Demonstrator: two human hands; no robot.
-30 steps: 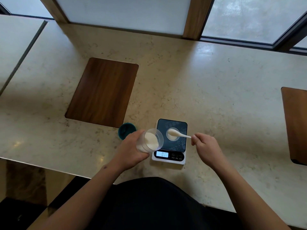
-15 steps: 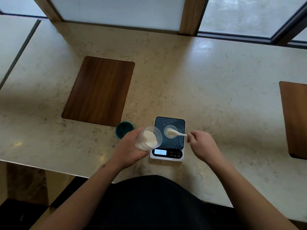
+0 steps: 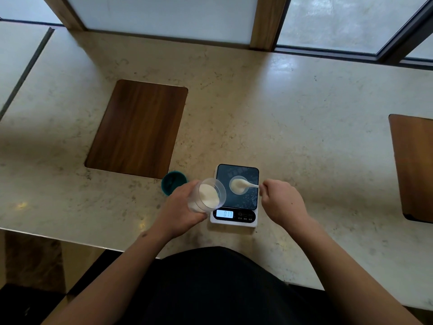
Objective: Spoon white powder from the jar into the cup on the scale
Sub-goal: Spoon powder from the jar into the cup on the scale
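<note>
A clear plastic jar with white powder inside is tilted toward the scale, gripped by my left hand just left of the scale. The scale has a dark top and a lit display. On it stands a small clear cup holding some white powder. My right hand pinches the handle of a white spoon, whose bowl lies over the cup's mouth.
A teal lid lies on the stone counter left of the jar. A wooden inlay panel sits further left and back, another wooden panel at the right edge. Windows run along the back. The counter's front edge is close to my body.
Both hands, the jar and the spoon keep their places relative to the scale. Only the camera view shifts slightly.
</note>
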